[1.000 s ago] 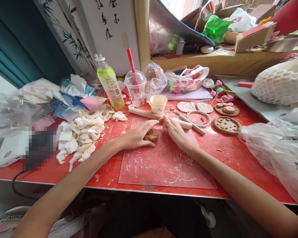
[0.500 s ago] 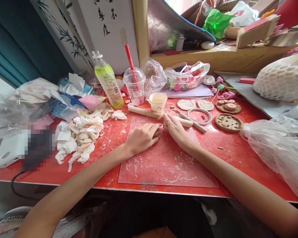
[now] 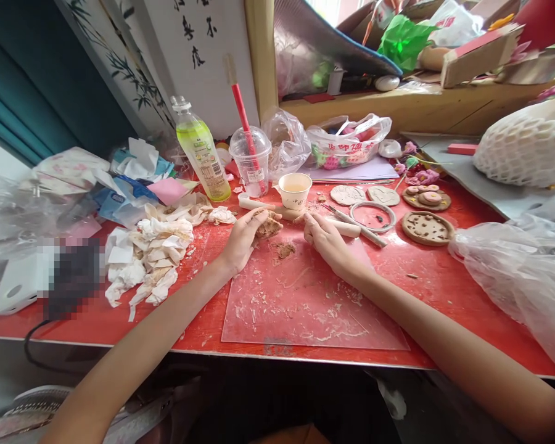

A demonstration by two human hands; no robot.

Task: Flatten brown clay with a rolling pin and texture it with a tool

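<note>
Left fingers are curled round a rough brown lump of clay (image 3: 269, 226), and that's a firm grip from the left hand (image 3: 241, 242), tilted just above the far edge of the mat! Over to the right hand (image 3: 324, 240): fingers folded in, thumb against them, closed up tight. A tiny tan sliver shows at those fingertips, but whether they're pinching it, I can't tell.

Between the hands, a crumbly brown clay patch (image 3: 286, 250) lies on the clear plastic mat (image 3: 314, 330), itself streaked with pale scraps. Right behind the knuckles, there's a long pale cylindrical roller (image 3: 345, 229), running crosswise, with a white paper cup of cloudy liquid (image 3: 295, 196) just beyond it.

Out to the right we go: a slim grey stick (image 3: 374, 238) beside a grey ring (image 3: 393, 217), then a round brown clay disc with dark spots (image 3: 428, 229). On the other flank, a heap of crumpled white tissues (image 3: 166, 240) sprawls across the glossy red tabletop (image 3: 448, 314). And at the back, a clear bottle of yellow-green drink (image 3: 203, 160) stands beside a clear plastic cup with a red straw (image 3: 250, 166)!
</note>
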